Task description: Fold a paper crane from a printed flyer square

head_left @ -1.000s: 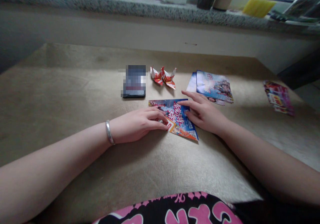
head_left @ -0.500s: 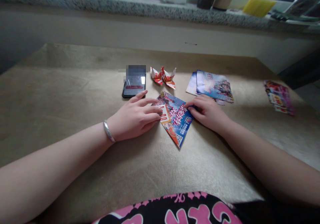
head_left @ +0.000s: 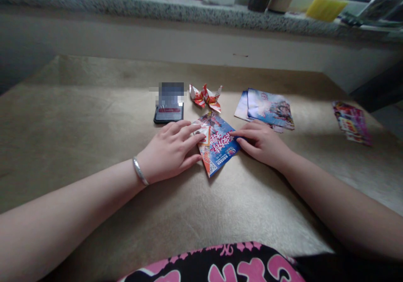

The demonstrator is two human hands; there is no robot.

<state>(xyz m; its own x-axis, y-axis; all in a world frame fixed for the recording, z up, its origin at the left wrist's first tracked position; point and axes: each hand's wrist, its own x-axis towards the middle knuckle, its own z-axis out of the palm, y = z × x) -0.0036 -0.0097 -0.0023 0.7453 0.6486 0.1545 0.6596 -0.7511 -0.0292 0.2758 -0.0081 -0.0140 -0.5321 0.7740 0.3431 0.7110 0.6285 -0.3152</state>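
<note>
A folded sheet of blue and red printed paper (head_left: 218, 145) lies on the tan table (head_left: 94, 118) in front of me, one corner pointing toward me. My left hand (head_left: 171, 149), with a silver bracelet on the wrist, lies flat with its fingers stretched onto the sheet's left part. My right hand (head_left: 261, 141) rests at the sheet's right edge, fingers extended and pressing on it. Neither hand lifts the paper.
Beyond the hands lie a dark phone (head_left: 169, 107) and a red and white origami crane (head_left: 206, 97). A small stack of printed sheets (head_left: 267, 109) lies at the right, another flyer (head_left: 351, 122) farther right. A stone ledge (head_left: 157, 6) with clutter runs along the back.
The sheet has been turned clockwise on the table, from lying wide to standing on a corner. Both hands shifted with it and stay pressed on it.
</note>
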